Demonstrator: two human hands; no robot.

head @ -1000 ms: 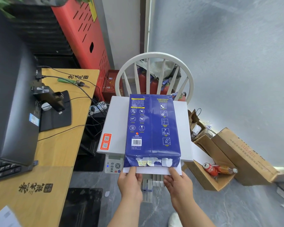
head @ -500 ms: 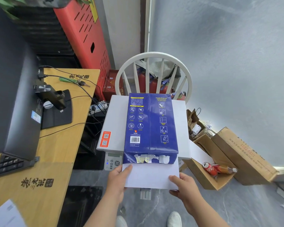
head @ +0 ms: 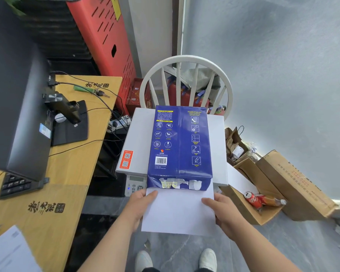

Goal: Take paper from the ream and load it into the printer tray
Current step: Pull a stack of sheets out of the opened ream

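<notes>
Head view, the only one: a blue ream point(head: 180, 146) is seen at frame centre, laid flat on the white printer point(head: 137, 138), torn end toward the bottom of the frame. A stack of paper point(head: 178, 212) is seen partly out of that torn end, approx. half its length exposed, far end hidden inside the wrapper. The left hand point(head: 140, 208) is placed on the stack's left edge, thumb on top, other fingers under the sheets & not visible; the right hand point(head: 223, 211) is placed likewise on the right edge. Both are closed on the stack in a pinch, thumb vs. hidden fingers; how many sheets are held can't be told. Edges are prob. gripped on both sides so the sheets are kept square & flat, and the ream is prob. left on the printer lid as a handy support. The control panel point(head: 134, 183) is seen at the printer's front, just left of the stack; the tray is not seen, presumably lower, behind the paper. A desk point(head: 75, 173) lies at left, cardboard boxes point(head: 283, 183) at right. Loading is judged not yet begun.
</notes>
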